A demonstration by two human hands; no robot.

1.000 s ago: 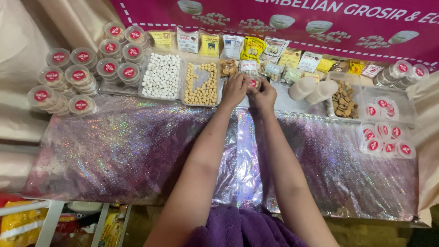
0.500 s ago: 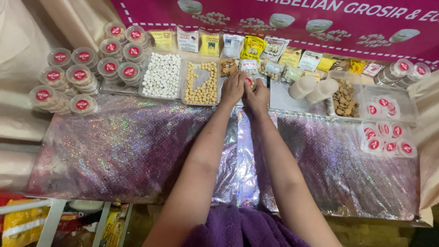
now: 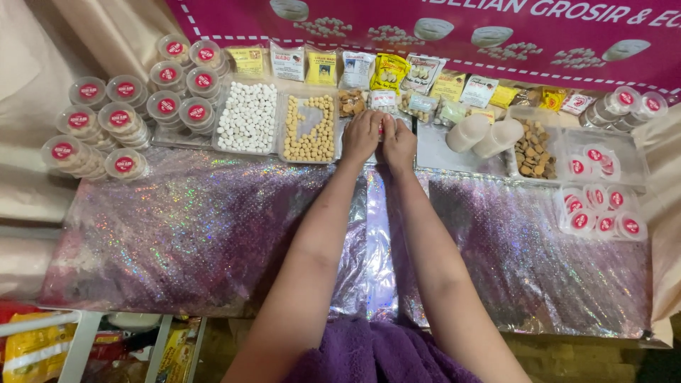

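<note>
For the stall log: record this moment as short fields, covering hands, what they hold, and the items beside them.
Left hand: on a small red-labelled item, grip partly hidden
Right hand: meets the left on the same item
Item held: mostly hidden between the hands
Left of hands: tray of tan round pieces, tray of white round pieces
Right of hands: two pale tubs on their sides
Surface: glittery cloth

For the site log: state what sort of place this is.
Probably a snack stall: stacked lidded tubs, open trays of round sweets on a glittery table cover, and a pink banner behind. Both hands meet at a small red-labelled tub.
</note>
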